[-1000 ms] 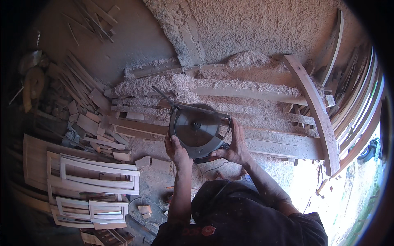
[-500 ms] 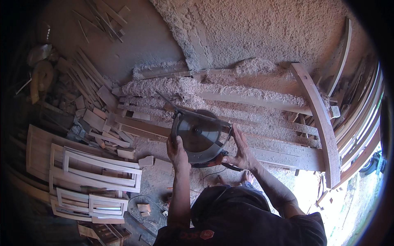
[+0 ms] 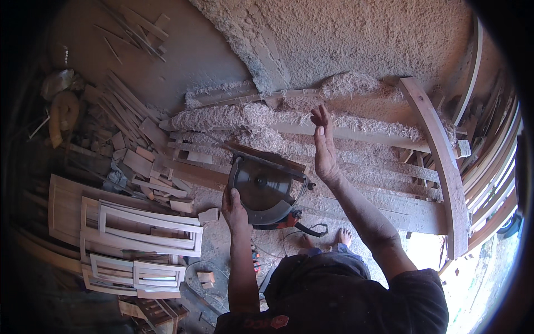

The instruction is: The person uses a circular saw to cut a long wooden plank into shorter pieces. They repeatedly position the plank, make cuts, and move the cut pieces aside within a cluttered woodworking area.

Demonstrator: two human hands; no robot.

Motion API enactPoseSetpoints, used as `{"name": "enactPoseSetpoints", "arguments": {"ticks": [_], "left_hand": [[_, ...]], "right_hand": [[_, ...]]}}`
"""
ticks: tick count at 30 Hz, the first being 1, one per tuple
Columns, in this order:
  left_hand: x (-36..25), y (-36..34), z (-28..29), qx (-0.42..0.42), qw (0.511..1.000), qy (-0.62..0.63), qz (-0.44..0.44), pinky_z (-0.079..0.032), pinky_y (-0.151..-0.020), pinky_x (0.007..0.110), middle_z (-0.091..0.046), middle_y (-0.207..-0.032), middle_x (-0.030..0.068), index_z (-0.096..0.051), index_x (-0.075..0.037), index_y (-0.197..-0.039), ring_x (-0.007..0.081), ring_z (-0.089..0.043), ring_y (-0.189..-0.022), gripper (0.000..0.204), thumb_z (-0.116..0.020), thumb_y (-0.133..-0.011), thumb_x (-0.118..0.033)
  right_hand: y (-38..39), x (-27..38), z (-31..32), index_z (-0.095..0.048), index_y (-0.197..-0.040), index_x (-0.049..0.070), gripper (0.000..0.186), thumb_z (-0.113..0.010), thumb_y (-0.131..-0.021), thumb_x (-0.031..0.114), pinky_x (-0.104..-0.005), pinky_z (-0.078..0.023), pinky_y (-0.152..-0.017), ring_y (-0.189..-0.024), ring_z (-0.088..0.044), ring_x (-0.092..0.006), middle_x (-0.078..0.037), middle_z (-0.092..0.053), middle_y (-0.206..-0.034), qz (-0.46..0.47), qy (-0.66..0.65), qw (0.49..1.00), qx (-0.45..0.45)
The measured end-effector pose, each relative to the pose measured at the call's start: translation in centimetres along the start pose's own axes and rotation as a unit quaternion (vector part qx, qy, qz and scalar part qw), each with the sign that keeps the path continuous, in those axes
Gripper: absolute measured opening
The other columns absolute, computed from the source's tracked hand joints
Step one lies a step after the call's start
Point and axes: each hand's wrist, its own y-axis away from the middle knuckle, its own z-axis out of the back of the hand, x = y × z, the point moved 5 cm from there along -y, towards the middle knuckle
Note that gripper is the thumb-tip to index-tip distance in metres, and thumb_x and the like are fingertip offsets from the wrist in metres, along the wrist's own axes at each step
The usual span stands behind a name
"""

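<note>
Right fingers [image 3: 327, 123] lifted away; saw [image 3: 263, 186] against left fingers [image 3: 226, 201].

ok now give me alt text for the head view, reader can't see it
A person's left hand holds a circular saw, its round blade facing the camera, while the right hand is empty and apart from it. Beyond lie boards strewn with wood shavings; wooden frames sit lower left.

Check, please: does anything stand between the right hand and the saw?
Nothing visible does. The right hand is open and apart from the saw; only shavings-covered beams show in the gap, apparently lying behind. The left hand grips the saw's left edge, so it is not between them.
</note>
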Motion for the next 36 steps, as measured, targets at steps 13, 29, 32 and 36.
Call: {"name": "enactPoseSetpoints", "arguments": {"ticks": [13,29,32,36], "left_hand": [[0.1,0.0,0.1,-0.009,1.0,0.008,0.005,-0.048,-0.103,0.034,-0.063,-0.137,0.011,-0.055,0.0,-0.145,0.0195,-0.06,-0.121,0.043,-0.056,-0.11,-0.024],[0.5,-0.5,0.2,-0.003,1.0,0.015,0.01,-0.048,-0.106,0.034,-0.063,-0.138,0.0108,-0.057,0.0,-0.144,0.0201,-0.06,-0.124,0.044,-0.059,-0.109,-0.026],[0.4,-0.4,0.4,0.006,1.0,-0.004,-0.01,-0.048,-0.105,0.034,-0.064,-0.136,0.0103,-0.058,0.0,-0.143,0.0198,-0.06,-0.122,0.043,-0.059,-0.108,-0.025],[0.4,-0.8,0.4,0.015,1.0,0.005,-0.012,-0.048,-0.104,0.034,-0.064,-0.135,0.0099,-0.058,0.0,-0.142,0.0193,-0.06,-0.12,0.042,-0.059,-0.108,-0.024]], "right_hand": [[-2.6,1.7,-3.1,-0.006,-0.169,0.011,0.082,-0.041,-0.109,0.056,-0.0507,-0.015,-0.128,-0.158,-0.018,-0.0349,-0.024,-0.02,-0.169,-0.028,0.019,0.992,0.123],[-0.5,0.5,-3.3,-0.004,-0.167,0.003,0.086,-0.044,-0.108,0.05,-0.0461,-0.008,-0.129,-0.161,-0.007,-0.0333,-0.021,-0.008,-0.174,0.094,0.056,0.98,0.165],[-1.5,0.7,-2.8,-0.003,-0.168,0.007,0.086,-0.043,-0.108,0.053,-0.0471,-0.007,-0.129,-0.161,-0.008,-0.0339,-0.021,-0.007,-0.174,0.054,0.027,0.992,0.112],[0.4,1.4,-3.6,-0.003,-0.168,0.007,0.086,-0.041,-0.108,0.055,-0.0476,-0.007,-0.13,-0.161,-0.008,-0.0347,-0.022,-0.007,-0.174,0.092,0.045,0.987,0.121]]}}
